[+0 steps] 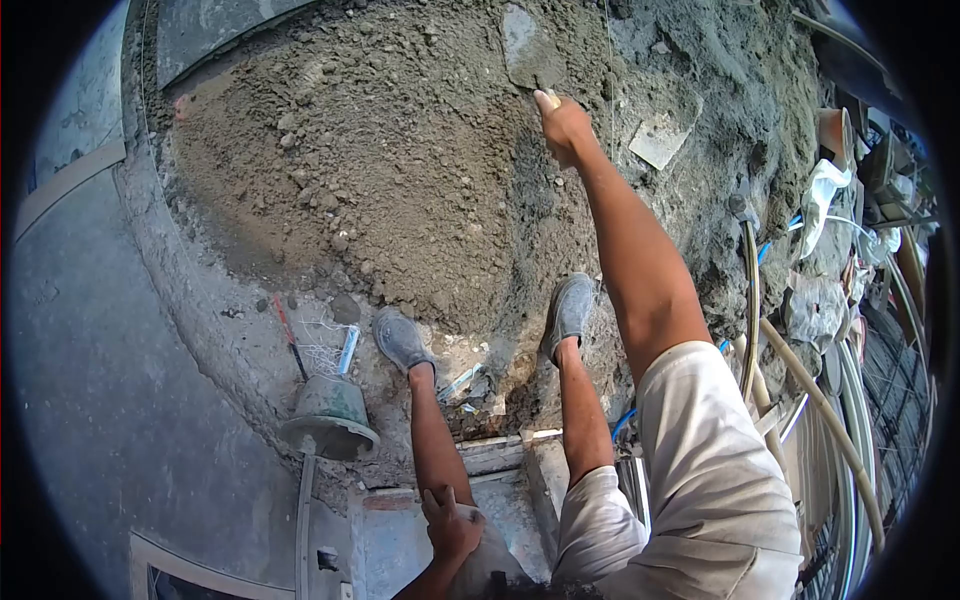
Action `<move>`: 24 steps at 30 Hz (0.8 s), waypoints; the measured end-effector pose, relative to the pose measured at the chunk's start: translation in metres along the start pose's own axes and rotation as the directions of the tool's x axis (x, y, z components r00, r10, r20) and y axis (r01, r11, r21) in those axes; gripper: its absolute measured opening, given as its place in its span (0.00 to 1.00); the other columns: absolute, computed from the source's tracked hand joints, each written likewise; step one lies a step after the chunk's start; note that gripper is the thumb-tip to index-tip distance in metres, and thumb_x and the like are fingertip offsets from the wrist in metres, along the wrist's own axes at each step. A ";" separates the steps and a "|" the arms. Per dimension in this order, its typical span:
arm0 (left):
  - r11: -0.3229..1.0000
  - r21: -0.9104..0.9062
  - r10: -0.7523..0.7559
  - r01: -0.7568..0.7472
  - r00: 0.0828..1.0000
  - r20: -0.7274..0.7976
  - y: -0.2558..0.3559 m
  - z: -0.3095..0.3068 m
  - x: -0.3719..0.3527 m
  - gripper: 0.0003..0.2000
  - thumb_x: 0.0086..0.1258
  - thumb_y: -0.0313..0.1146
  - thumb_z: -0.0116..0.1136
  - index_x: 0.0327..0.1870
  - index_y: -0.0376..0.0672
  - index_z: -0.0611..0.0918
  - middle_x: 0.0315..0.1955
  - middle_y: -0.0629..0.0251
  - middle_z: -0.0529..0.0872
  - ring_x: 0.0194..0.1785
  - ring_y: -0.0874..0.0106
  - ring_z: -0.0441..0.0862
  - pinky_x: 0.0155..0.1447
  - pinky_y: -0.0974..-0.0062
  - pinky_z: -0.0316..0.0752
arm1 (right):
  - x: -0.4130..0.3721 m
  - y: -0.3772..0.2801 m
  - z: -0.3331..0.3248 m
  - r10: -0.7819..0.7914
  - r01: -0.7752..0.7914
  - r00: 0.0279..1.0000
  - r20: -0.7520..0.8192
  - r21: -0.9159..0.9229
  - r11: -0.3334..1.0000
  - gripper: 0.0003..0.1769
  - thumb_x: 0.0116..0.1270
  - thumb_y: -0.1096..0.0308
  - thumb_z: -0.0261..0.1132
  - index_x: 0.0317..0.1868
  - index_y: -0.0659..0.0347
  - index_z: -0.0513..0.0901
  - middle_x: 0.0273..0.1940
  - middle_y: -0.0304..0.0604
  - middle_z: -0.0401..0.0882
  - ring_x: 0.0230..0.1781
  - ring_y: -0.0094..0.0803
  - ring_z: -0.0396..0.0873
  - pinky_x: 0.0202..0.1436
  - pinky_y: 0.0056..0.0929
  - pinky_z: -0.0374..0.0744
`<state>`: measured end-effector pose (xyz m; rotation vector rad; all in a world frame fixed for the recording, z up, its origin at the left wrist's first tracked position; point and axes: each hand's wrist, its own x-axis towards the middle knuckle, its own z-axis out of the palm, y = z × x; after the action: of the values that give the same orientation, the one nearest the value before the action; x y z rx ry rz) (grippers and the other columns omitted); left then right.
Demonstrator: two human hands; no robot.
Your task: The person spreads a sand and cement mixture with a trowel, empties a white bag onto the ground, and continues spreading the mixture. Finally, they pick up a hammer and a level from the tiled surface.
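My right hand (567, 128) is stretched far forward, its fingers wrapped round the handle of a trowel (527, 48). The flat grey blade lies on the rough, damp mortar (400, 150) at the top of the view. A thin string (610, 60) runs just right of the trowel. My left hand (452, 527) is down by my left knee, fingers apart, resting there with nothing in it. My two feet in grey shoes (402, 340) stand at the lower edge of the mortar.
An upturned greenish bucket (332, 408) stands left of my feet. A hammer (748, 290) and long poles (825, 410) lie at the right, near plastic scraps. A square tile (660, 140) lies on the mortar. A smooth grey wall (110, 330) borders the left.
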<state>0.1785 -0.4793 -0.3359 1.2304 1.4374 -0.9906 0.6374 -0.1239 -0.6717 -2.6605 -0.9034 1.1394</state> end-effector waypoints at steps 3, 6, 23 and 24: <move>1.000 -0.023 -0.015 0.016 1.000 0.023 0.005 -0.009 -0.001 0.39 0.52 0.42 0.64 0.67 0.39 0.66 0.65 0.29 0.56 0.67 0.34 0.57 0.61 0.48 0.70 | -0.030 -0.031 0.008 0.104 -0.165 0.974 0.202 0.314 0.935 0.30 0.70 0.41 0.51 0.44 0.65 0.76 0.29 0.53 0.80 0.26 0.39 0.80 0.31 0.40 0.78; 1.000 0.014 -0.009 0.009 1.000 0.016 -0.001 -0.003 0.000 0.39 0.51 0.43 0.64 0.67 0.40 0.66 0.65 0.29 0.56 0.68 0.35 0.57 0.60 0.48 0.70 | -0.076 -0.056 0.047 -0.019 -0.173 0.909 0.417 0.418 0.892 0.28 0.71 0.44 0.53 0.39 0.65 0.76 0.23 0.45 0.75 0.19 0.32 0.73 0.24 0.37 0.73; 0.998 0.059 -0.013 0.013 1.000 -0.016 0.005 0.009 -0.004 0.39 0.50 0.40 0.66 0.66 0.41 0.66 0.66 0.31 0.55 0.68 0.37 0.58 0.64 0.52 0.66 | -0.117 0.084 0.007 -0.024 -0.156 0.842 0.539 0.286 0.945 0.30 0.70 0.40 0.51 0.48 0.62 0.76 0.27 0.49 0.77 0.22 0.35 0.77 0.27 0.37 0.77; 0.998 0.052 -0.029 0.030 0.999 -0.024 0.009 0.009 -0.003 0.38 0.49 0.38 0.66 0.65 0.41 0.66 0.66 0.31 0.56 0.67 0.38 0.59 0.65 0.53 0.65 | -0.133 0.100 0.018 -0.103 -0.007 0.855 0.508 0.209 0.978 0.32 0.69 0.39 0.50 0.47 0.63 0.77 0.30 0.52 0.79 0.27 0.40 0.78 0.34 0.39 0.77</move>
<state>0.1887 -0.4870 -0.3349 1.2652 1.4593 -1.0423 0.6014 -0.2829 -0.6335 -2.1807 -0.8512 1.8729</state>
